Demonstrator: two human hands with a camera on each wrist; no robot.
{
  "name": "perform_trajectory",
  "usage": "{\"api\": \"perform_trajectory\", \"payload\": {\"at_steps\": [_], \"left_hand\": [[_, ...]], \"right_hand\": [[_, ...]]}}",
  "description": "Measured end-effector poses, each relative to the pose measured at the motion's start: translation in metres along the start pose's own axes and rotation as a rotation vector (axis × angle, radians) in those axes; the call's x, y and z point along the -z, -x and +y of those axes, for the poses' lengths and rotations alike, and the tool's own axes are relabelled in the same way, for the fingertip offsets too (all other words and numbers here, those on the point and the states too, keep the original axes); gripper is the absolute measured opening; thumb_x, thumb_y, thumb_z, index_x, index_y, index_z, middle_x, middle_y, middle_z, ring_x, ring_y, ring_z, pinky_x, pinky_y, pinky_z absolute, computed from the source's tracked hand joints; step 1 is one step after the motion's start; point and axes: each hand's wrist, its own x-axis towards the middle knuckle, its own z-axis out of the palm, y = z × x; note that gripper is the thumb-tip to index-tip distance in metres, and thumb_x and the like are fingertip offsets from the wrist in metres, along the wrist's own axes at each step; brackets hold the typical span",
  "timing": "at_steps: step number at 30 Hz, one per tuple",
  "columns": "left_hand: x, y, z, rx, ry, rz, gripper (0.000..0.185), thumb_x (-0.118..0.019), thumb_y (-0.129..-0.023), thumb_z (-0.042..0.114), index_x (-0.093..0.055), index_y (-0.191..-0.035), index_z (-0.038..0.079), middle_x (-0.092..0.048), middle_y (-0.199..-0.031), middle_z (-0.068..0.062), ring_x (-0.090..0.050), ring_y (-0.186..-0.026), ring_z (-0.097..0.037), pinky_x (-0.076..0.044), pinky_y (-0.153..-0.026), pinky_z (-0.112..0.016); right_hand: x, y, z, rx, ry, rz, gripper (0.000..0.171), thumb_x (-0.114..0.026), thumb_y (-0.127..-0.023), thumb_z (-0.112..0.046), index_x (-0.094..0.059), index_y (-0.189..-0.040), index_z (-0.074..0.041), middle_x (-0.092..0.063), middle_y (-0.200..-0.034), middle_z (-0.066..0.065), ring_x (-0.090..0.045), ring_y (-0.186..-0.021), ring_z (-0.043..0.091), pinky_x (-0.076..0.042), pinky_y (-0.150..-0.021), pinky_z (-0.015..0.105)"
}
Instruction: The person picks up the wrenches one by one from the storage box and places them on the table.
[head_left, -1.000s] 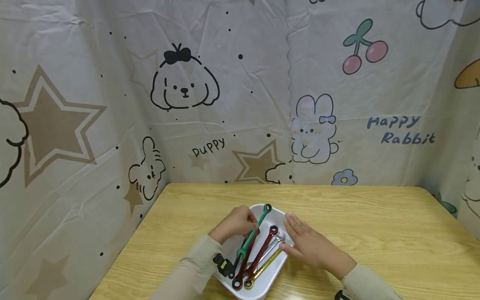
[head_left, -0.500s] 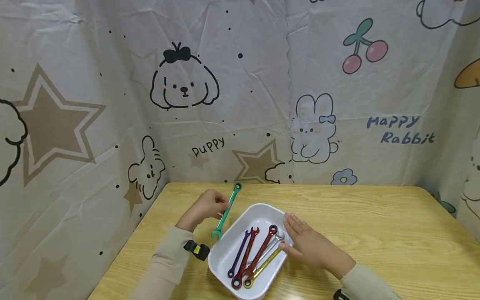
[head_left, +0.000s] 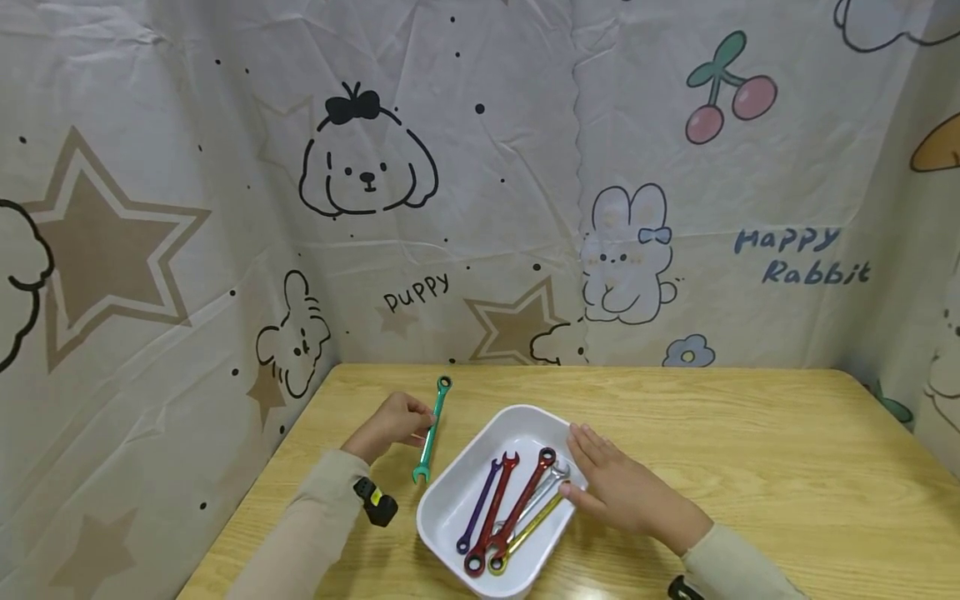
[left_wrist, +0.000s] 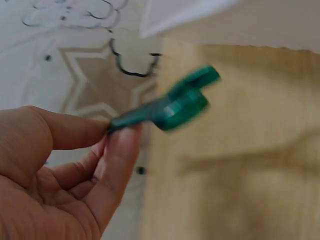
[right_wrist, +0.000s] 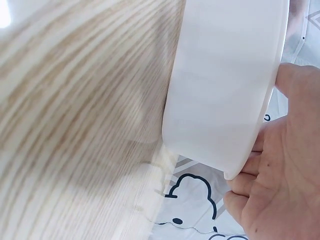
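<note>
From the head camera, the left hand pinches the green wrench by the middle of its shank, holding it just outside the near-left rim of the white tray, low over the wooden table; whether the wrench touches the wood cannot be told. On the far side of that grip, in the tray, lie the purple wrench, two red wrenches, a silver wrench and a yellow wrench, so judging by this layout one tool is out and five are left inside. The right hand lies with straight fingers against the tray's right rim, steadying it and gripping nothing. The left wrist camera shows the thumb and fingers closed narrowly on the green wrench, whose blurred end juts away from the grip over the table edge and towards the printed cloth. The right wrist camera shows the palm and fingers flat against the tray's outer wall, with wood grain beneath. Around the table hangs a cartoon-printed backdrop with puppies, rabbits, stars and cherries.
</note>
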Motion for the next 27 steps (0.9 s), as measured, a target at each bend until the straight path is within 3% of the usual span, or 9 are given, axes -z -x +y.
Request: {"api": "perform_trajectory", "payload": {"at_steps": [3, 8, 14, 27], "left_hand": [[-0.007, -0.009, -0.012, 0.027, 0.016, -0.011, 0.015, -0.058, -0.092, -0.001, -0.063, -0.102, -0.011, -0.061, -0.087, -0.012, -0.061, -0.072, -0.017, -0.057, -0.065, -0.030], [-0.017, -0.020, -0.026, 0.019, -0.002, -0.004, 0.015, -0.060, -0.090, -0.001, -0.065, -0.099, -0.011, -0.062, -0.079, -0.010, -0.060, -0.064, -0.015, -0.057, -0.062, -0.030], [-0.026, -0.026, -0.029, 0.018, -0.057, -0.012, 0.013, -0.060, -0.090, 0.001, -0.068, -0.094, -0.009, -0.063, -0.077, -0.008, -0.061, -0.064, -0.014, -0.056, -0.063, -0.030], [-0.029, -0.036, -0.037, 0.051, -0.155, 0.019, 0.009, -0.063, -0.089, 0.002, -0.066, -0.085, -0.005, -0.063, -0.079, -0.008, -0.060, -0.061, -0.012, -0.054, -0.059, -0.024]], "right_hand": [[-0.001, 0.000, 0.001, 0.008, -0.003, 0.005, 0.074, -0.040, -0.099, -0.050, -0.033, -0.142, 0.011, -0.024, -0.152, 0.026, -0.023, -0.141, 0.041, -0.023, -0.113, 0.050], [-0.002, 0.000, 0.002, 0.011, -0.015, 0.008, 0.075, -0.040, -0.100, -0.049, -0.033, -0.142, 0.011, -0.024, -0.152, 0.027, -0.023, -0.141, 0.041, -0.023, -0.112, 0.051], [-0.001, -0.001, 0.002, 0.007, -0.005, 0.001, 0.075, -0.039, -0.100, -0.050, -0.031, -0.143, 0.011, -0.022, -0.153, 0.026, -0.022, -0.142, 0.040, -0.022, -0.113, 0.050], [-0.001, 0.000, 0.003, 0.012, 0.010, -0.002, 0.075, -0.038, -0.100, -0.050, -0.032, -0.143, 0.011, -0.022, -0.153, 0.026, -0.022, -0.142, 0.040, -0.022, -0.113, 0.050]]}}
